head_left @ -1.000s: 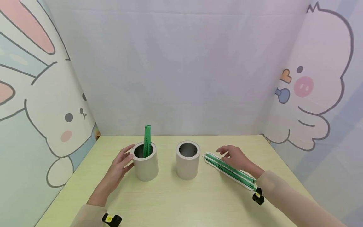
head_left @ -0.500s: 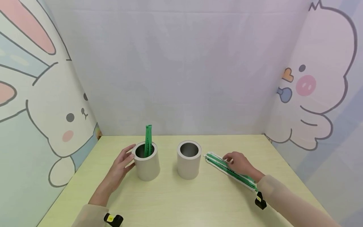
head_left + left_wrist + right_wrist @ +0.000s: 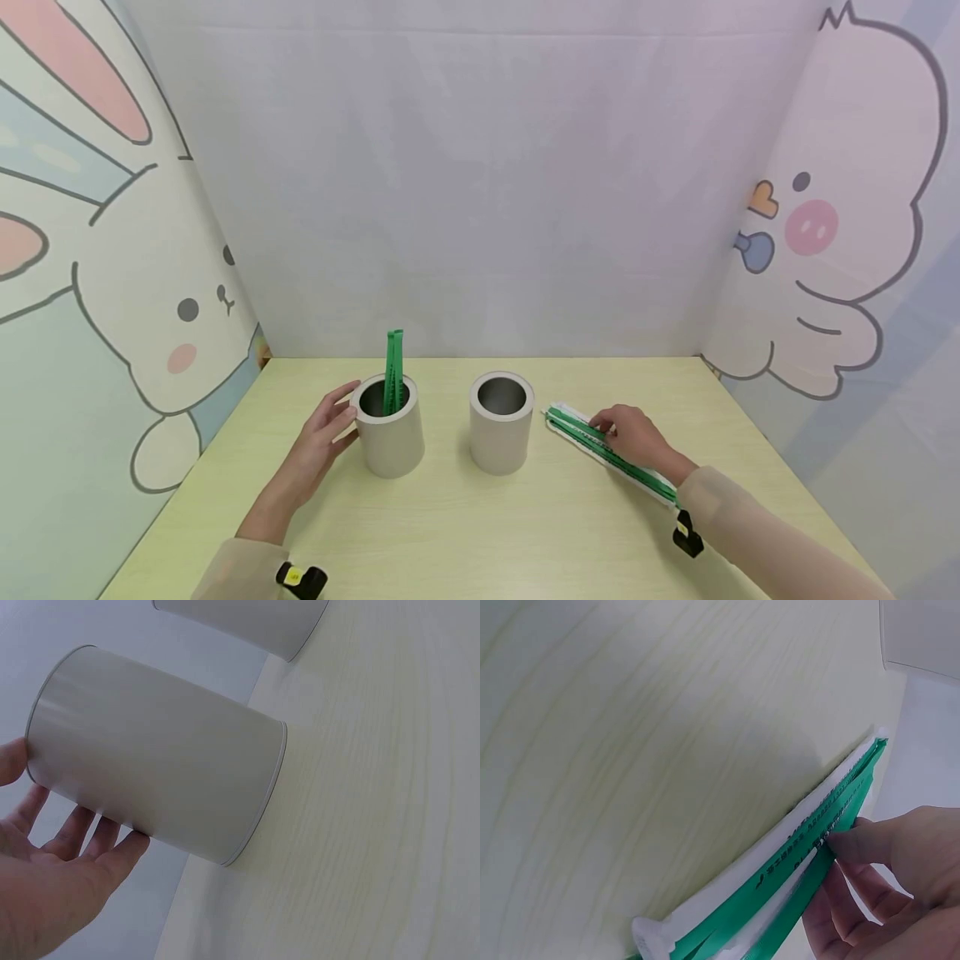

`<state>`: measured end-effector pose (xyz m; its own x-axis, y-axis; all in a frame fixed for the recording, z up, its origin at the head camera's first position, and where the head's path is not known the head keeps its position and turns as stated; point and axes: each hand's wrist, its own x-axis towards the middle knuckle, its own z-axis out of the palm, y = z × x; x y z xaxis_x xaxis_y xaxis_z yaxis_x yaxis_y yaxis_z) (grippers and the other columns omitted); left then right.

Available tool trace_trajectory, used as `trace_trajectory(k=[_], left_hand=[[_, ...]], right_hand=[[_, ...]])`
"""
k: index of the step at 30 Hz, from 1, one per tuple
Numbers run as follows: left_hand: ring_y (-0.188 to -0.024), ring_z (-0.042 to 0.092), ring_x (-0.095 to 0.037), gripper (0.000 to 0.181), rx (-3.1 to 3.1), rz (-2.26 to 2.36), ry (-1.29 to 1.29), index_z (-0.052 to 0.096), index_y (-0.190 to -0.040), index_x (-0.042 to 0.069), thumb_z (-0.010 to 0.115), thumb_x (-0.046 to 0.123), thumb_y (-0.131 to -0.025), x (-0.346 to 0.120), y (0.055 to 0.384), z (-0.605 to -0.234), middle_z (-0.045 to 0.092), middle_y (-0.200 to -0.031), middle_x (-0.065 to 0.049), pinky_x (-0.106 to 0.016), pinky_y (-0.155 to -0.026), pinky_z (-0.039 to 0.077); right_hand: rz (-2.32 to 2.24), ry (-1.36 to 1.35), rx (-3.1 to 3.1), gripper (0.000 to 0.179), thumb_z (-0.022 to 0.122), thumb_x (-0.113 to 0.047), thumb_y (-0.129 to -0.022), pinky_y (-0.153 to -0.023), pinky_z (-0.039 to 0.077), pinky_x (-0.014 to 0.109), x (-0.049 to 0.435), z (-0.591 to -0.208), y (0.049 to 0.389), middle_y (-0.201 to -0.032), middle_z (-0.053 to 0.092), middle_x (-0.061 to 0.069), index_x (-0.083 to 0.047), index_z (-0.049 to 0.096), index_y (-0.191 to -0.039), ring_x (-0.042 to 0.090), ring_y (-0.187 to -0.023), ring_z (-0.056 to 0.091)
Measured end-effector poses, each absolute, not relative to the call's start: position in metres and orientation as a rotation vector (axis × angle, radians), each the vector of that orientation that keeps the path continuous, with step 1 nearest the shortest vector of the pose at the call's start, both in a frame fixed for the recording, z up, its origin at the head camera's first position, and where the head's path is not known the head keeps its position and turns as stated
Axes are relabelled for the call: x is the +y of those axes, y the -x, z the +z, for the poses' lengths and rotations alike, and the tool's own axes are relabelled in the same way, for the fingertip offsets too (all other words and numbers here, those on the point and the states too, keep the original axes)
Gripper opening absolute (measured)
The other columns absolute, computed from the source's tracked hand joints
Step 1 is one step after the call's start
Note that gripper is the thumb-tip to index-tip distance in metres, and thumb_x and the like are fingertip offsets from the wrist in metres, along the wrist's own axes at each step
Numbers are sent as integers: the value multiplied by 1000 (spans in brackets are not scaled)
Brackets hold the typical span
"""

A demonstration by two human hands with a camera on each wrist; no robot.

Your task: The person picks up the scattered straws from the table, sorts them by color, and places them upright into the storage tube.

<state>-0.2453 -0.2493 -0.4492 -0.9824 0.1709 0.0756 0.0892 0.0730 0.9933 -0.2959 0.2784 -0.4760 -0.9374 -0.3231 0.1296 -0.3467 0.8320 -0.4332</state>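
Note:
My left hand (image 3: 318, 437) touches the side of the left off-white cylindrical cup (image 3: 392, 450) with extended fingertips; in the left wrist view, the thumb (image 3: 11, 761) lies by its rim. Two green-wrapped sticks (image 3: 393, 367) stand in that cup. On the right, my right hand (image 3: 633, 433) pinches a long green paper-wrapped pair of chopsticks (image 3: 795, 900) between thumb and fingers. Beside it, more green packets (image 3: 780, 862) with dark print lie in a narrow white tray (image 3: 654, 937). The hand and sleeve hide part of the packets in the head view.
A second off-white cup (image 3: 498, 446) stands upright between the left cup and the white tray. The pale wooden table (image 3: 465, 533) meets a plain light curtain (image 3: 480, 208) at its back edge. Cartoon-printed panels (image 3: 832, 250) flank it.
My right hand has come down onto the green packets and closed its fingertips on one. The left hand keeps its contact with the left cup. The head view has shifted slightly.

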Motion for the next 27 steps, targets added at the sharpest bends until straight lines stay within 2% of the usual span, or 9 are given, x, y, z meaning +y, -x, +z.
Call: trace_trajectory(k=[11,17,22,27], left_hand=[[-153,29,-34,61,2254,2078,-282,24,-168,17,45,39,-115,-250,245,-449,29,-167,-17,-66,-125,25],[-154,27,-35,60,2250,2078,-264,24,-167,17,45,38,-115,-249,245,-449,28,-168,-16,-66,-125,25],[-154,27,-35,60,2253,2083,-260,24,-167,18,45,38,-115,-250,246,-449,29,-168,-15,-66,-126,25],[-152,29,-32,60,2254,2088,-250,26,-167,18,46,39,-115,-249,247,-450,31,-167,-14,-65,-125,26]], right_hand=[[733,-574,-2905,35,62,17,-88,-78,62,47,280,-464,294,-97,73,10,0,78,-115,25,-86,69],[766,-596,-2851,35,65,16,-90,-76,62,42,276,-453,291,-97,72,10,1,76,-120,22,-84,68],[813,-592,-2840,35,69,12,-93,-77,61,38,266,-443,287,-103,73,8,-4,75,-124,16,-86,67],[921,-581,-2833,35,69,9,-95,-79,61,39,254,-432,280,-109,73,9,-4,74,-127,18,-89,68]])
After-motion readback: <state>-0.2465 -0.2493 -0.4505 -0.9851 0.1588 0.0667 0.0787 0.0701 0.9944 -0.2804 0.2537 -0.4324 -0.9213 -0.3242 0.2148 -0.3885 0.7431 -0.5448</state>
